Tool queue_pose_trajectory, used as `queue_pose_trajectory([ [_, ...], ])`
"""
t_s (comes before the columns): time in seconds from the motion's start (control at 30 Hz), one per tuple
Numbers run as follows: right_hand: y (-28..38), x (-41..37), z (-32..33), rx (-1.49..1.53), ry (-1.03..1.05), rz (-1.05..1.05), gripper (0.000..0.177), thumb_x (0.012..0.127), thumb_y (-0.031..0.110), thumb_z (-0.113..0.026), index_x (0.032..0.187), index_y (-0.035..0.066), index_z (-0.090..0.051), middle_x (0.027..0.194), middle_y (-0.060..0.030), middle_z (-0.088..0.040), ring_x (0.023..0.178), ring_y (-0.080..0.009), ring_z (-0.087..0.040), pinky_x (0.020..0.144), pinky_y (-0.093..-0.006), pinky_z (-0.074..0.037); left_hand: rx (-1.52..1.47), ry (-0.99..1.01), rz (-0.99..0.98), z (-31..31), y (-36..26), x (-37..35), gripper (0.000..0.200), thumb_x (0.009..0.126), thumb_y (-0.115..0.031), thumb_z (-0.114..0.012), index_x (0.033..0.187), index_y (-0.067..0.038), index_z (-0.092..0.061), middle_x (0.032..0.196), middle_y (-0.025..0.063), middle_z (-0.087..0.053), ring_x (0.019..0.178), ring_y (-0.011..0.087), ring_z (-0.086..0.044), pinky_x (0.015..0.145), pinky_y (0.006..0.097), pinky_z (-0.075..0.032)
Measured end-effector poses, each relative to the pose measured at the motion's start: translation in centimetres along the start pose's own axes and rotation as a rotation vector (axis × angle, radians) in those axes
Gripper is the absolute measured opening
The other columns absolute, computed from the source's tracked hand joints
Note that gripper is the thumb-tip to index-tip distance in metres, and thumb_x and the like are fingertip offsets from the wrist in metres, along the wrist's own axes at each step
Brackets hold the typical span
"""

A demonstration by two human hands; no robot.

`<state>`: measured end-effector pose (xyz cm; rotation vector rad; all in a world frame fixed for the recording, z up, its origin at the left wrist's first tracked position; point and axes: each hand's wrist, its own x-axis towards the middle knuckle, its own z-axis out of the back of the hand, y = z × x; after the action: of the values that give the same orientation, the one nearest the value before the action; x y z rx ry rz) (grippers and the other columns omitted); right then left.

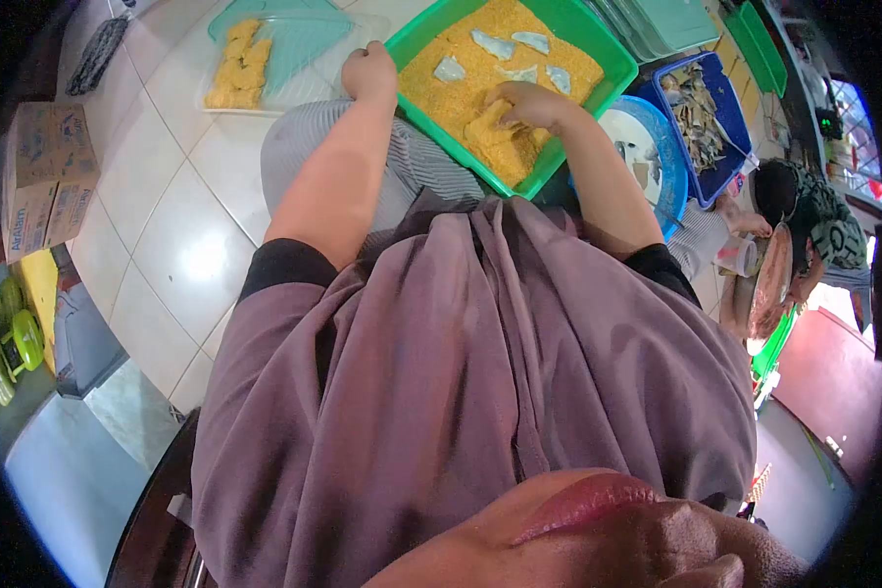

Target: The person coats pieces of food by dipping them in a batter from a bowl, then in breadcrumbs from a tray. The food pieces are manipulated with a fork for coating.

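A green tray (617, 73) full of yellow-orange crumbs (441, 103) lies across my lap. My right hand (531, 106) is down in the crumbs, its bent fingers on a crumb-coated piece (488, 139) near the front of the tray. Several pale, uncoated pieces (493, 44) lie on the crumbs beyond it. Close against the tray's left rim, my left hand (369, 72) is curled closed; what its fingers hold, if anything, is hidden. To its left, a clear plastic container (304, 93) holds several coated pieces (240, 69).
On the right are a blue basin (674, 162) with whitish liquid and pieces, and a dark blue basket (740, 122) of brownish pieces. Another person (823, 216) sits beyond with a large bowl (771, 284). A cardboard box (51, 176) stands left on the tiled floor (167, 225).
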<state>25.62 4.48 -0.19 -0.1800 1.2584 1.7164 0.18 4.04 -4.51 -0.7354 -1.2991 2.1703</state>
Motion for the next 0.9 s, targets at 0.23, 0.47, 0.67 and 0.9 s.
queue_pose_trajectory([
  [0.23, 2.1, -4.9, 4.0, 0.562, -0.054, -0.076, 0.038, 0.079, 0.002, -0.06, 0.117, 0.003, -0.055, 0.101, -0.0091, -0.061, 0.094, -0.016, -0.059, 0.07, -0.0295, -0.052, 0.038, 0.02, 0.052, 1.0, -1.6, -1.2, 0.04, 0.079, -0.032, -0.05, 0.08, 0.006, -0.063, 0.082, 0.0235, -0.063, 0.079, 0.0369, -0.06, 0.075, 0.0433, -0.044],
  [0.47, 1.9, -5.9, 5.8, 0.467, -0.138, -0.125, 0.036, 0.08, 0.005, -0.061, 0.115, 0.001, -0.055, 0.099, -0.0066, -0.061, 0.085, -0.0159, -0.06, 0.068, -0.0282, -0.051, 0.11, 0.044, 0.013, 0.5, -0.7, -0.6, 0.044, 0.081, -0.035, -0.048, 0.087, 0.005, -0.064, 0.089, 0.0264, -0.063, 0.087, 0.0418, -0.06, 0.08, 0.0459, -0.045],
  [0.67, 1.9, -4.1, 9.5, 0.601, 0.03, -0.069, 0.04, 0.081, 0.005, -0.06, 0.12, 0.0, -0.052, 0.109, -0.0079, -0.059, 0.095, -0.0174, -0.06, 0.076, -0.0306, -0.052, 0.064, 0.033, 0.093, 1.7, -2.6, -1.9, 0.04, 0.08, -0.033, -0.049, 0.087, 0.003, -0.065, 0.088, 0.0252, -0.063, 0.085, 0.0409, -0.061, 0.079, 0.0461, -0.045],
  [0.9, 12.4, 3.7, 10.4, 0.659, 0.141, 0.152, 0.037, 0.085, 0.006, -0.058, 0.121, -0.001, -0.049, 0.111, -0.0083, -0.058, 0.1, -0.0172, -0.058, 0.086, -0.0286, -0.049, -0.008, -0.048, 0.082, 0.5, -1.9, -1.9, 0.032, 0.078, -0.028, -0.053, 0.078, 0.002, -0.063, 0.079, 0.0256, -0.062, 0.075, 0.0424, -0.059, 0.07, 0.0478, -0.046],
])
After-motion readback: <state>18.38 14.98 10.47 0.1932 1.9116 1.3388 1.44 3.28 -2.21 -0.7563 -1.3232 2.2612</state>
